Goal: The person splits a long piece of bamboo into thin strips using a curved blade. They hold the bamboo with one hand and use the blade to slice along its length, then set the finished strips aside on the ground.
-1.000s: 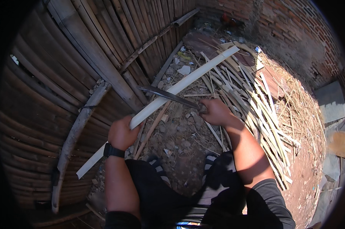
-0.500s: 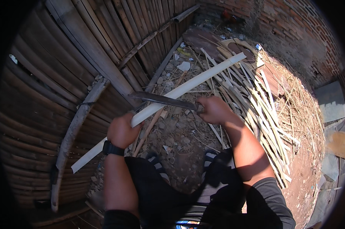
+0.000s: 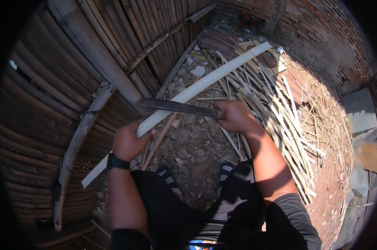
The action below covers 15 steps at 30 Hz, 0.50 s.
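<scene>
My left hand (image 3: pixel 129 141), with a dark watch on its wrist, is wrapped round a long pale bamboo strip (image 3: pixel 207 82). The strip slants from low left up to far right, and its lower end sticks out behind my wrist. My right hand (image 3: pixel 235 116) grips the handle of a machete (image 3: pixel 184 108), most of the handle hidden by the fingers. The dark blade points left and lies across the strip just beyond my left hand. Whether its edge bites into the bamboo I cannot tell.
A pile of split bamboo strips (image 3: pixel 286 121) spreads over the ground at right. A bamboo slat wall (image 3: pixel 42 112) rises close at left, with a bent pole (image 3: pixel 82 154) against it. A brick wall (image 3: pixel 321 37) stands at the back. Rubble lies about my sandalled feet (image 3: pixel 171 181).
The strip's far end has risen and shifted slightly to the right, while my left hand has moved a little left. The machete remains across the strip, in my right hand.
</scene>
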{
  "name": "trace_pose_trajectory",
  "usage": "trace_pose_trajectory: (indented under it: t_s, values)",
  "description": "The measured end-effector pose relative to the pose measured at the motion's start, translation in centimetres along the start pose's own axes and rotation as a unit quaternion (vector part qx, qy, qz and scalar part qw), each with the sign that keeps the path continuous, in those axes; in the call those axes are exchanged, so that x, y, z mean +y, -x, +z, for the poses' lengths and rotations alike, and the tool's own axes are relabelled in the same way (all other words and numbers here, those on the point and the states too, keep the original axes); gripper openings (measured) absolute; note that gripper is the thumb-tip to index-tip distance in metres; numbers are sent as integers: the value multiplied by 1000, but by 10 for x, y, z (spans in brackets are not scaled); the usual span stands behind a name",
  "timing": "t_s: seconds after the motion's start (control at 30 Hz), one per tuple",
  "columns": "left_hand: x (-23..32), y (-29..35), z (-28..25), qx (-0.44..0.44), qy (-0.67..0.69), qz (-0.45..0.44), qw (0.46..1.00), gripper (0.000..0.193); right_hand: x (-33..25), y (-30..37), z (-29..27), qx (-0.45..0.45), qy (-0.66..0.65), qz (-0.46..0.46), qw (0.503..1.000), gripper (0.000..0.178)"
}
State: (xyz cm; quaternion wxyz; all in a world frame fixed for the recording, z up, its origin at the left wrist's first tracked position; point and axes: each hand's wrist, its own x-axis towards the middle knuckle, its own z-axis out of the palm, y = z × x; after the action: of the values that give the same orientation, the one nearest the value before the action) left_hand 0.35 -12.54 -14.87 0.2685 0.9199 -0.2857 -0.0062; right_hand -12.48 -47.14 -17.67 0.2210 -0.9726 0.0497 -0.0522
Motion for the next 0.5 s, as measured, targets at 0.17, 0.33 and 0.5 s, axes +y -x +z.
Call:
trace_pose_trajectory:
  t_s: [0.17, 0.33, 0.5]
  values:
    - [5, -1, 5, 42, -62, 23, 997, 45, 49, -3, 2, 49, -195, 178, 963, 39]
    - [6, -1, 9, 8, -105, 10, 994, 52, 1, -5, 16, -28, 11, 65, 997, 42]
    - [14, 2, 5, -9, -125, 14, 992, 55, 11, -4, 11, -24, -75, 83, 993, 45]
